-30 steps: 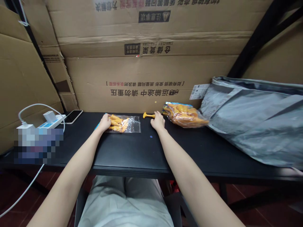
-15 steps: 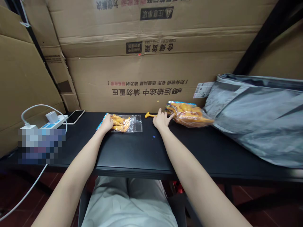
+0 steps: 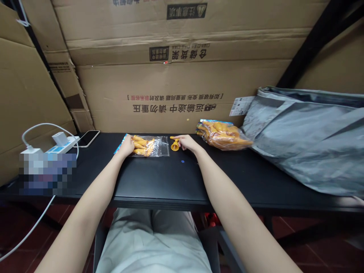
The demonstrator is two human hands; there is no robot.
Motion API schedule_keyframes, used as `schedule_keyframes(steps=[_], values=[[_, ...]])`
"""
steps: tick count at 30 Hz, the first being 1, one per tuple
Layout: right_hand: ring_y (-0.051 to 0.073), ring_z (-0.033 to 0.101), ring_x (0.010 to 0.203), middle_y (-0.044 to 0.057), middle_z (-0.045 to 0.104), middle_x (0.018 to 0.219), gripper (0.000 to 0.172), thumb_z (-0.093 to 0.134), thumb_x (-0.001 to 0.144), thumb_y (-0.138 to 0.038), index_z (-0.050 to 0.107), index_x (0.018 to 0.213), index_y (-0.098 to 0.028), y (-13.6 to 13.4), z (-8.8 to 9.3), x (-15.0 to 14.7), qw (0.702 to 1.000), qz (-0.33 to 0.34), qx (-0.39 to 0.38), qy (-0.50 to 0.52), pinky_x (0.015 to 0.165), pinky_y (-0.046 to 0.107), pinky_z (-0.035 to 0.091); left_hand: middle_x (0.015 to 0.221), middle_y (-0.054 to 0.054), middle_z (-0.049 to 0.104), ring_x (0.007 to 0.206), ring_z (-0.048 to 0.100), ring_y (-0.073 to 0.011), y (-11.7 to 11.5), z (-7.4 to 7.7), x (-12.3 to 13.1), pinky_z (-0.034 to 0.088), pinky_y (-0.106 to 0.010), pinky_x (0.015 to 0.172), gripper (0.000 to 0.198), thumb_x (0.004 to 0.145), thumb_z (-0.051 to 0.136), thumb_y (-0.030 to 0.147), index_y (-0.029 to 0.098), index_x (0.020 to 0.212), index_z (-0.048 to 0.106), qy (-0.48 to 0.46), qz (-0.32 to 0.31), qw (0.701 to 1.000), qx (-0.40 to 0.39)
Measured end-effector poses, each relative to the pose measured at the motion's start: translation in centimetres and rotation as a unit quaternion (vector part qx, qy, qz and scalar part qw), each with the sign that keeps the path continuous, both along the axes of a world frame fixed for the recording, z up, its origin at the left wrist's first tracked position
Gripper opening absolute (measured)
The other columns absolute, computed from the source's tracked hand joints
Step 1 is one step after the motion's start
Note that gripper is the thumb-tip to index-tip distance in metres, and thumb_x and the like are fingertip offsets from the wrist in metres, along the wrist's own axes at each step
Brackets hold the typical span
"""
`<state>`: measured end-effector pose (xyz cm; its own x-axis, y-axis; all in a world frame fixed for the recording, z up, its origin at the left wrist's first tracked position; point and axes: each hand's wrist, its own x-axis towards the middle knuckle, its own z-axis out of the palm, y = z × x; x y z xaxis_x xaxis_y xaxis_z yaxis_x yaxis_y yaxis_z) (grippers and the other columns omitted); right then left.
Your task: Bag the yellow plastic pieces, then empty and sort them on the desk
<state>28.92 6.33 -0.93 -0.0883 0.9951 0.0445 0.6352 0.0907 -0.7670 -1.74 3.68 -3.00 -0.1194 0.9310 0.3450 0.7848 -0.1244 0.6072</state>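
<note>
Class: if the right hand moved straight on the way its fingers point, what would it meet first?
Probably the small clear bag, just left of the orange piece that the right hand pinches; depth is unclear.

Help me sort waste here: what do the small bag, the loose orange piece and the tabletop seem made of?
The small bag: thin clear plastic film, glossy; contents show through, creases glint. The orange piece in the right hand: probably moulded plastic or rubber; even colour, dull sheen. The tabletop: smooth matte black, maybe laminate or painted metal; unclear.
</note>
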Motion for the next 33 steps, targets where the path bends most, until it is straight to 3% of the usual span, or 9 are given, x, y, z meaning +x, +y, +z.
schedule_keyframes(steps=[5, 13, 20, 24, 27, 33], values=[[0.009, 0.043, 0.043, -0.002, 0.057, 0.05, 0.041, 0.047, 0.07, -0.002, 0.07, 0.104, -0.009, 1.0, -1.7, 0.2, 0.999, 0.027, -0.018, 0.018, 0.049, 0.022, 0.038, 0.114, -0.014, 0.061, 0.112, 0.057, -0.0238, -0.2, 0.0, 0.1, 0.042, -0.038, 0.1, 0.03, 0.083, 0.036, 0.012, 0.015, 0.107, 0.056, -0.005, -0.002, 1.0, -0.006], [0.012, 0.058, 0.066, 0.003, 0.069, 0.078, 0.041, 0.048, 0.07, -0.003, 0.07, 0.104, -0.013, 0.9, -2.4, 0.3, 0.996, 0.051, 0.054, -0.052, 0.072, 0.026, 0.047, 0.115, -0.014, 0.062, 0.109, 0.058, -0.0223, -0.9, 0.5, 0.6, 0.042, -0.037, 0.099, 0.032, 0.086, 0.032, 0.011, 0.015, 0.107, 0.056, -0.022, 0.001, 1.0, -0.01], [0.02, 0.061, 0.089, 0.01, 0.066, 0.101, 0.04, 0.054, 0.079, -0.014, 0.065, 0.118, -0.017, -1.2, -1.2, -0.5, 0.967, 0.048, 0.085, -0.237, 0.081, 0.032, 0.045, 0.112, -0.012, 0.064, 0.108, 0.059, -0.0226, -1.2, 0.8, 0.7, 0.043, -0.036, 0.098, 0.03, 0.086, 0.034, 0.012, 0.017, 0.104, 0.057, -0.033, 0.007, 0.999, -0.005], [0.031, 0.05, 0.112, 0.015, 0.058, 0.118, 0.027, 0.056, 0.079, -0.017, 0.069, 0.103, -0.02, -2.3, -0.3, -0.7, 0.924, 0.009, 0.147, -0.353, 0.089, 0.044, 0.039, 0.115, -0.011, 0.063, 0.112, 0.057, -0.0228, -1.2, 1.0, 0.4, 0.041, -0.036, 0.1, 0.027, 0.084, 0.038, 0.012, 0.02, 0.102, 0.057, 0.005, 0.024, 1.0, 0.013], [0.03, 0.049, 0.111, 0.014, 0.061, 0.113, 0.021, 0.055, 0.08, -0.016, 0.067, 0.096, -0.018, -2.9, 0.4, -0.8, 0.909, 0.002, 0.159, -0.386, 0.09, 0.046, 0.035, 0.121, -0.014, 0.06, 0.116, 0.055, -0.026, -0.9, 1.0, 0.1, 0.038, -0.04, 0.102, 0.026, 0.085, 0.041, 0.018, 0.019, 0.105, 0.057, 0.029, 0.05, 0.998, 0.01], [0.026, 0.057, 0.098, 0.009, 0.069, 0.098, 0.018, 0.052, 0.083, -0.018, 0.066, 0.094, -0.019, -3.8, 1.8, -1.9, 0.912, 0.037, 0.163, -0.376, 0.087, 0.042, 0.029, 0.127, -0.019, 0.058, 0.126, 0.048, -0.0319, -0.8, 0.5, 0.4, 0.029, -0.054, 0.106, 0.032, 0.091, 0.036, 0.033, 0.017, 0.112, 0.055, 0.011, 0.056, 0.998, -0.032]])
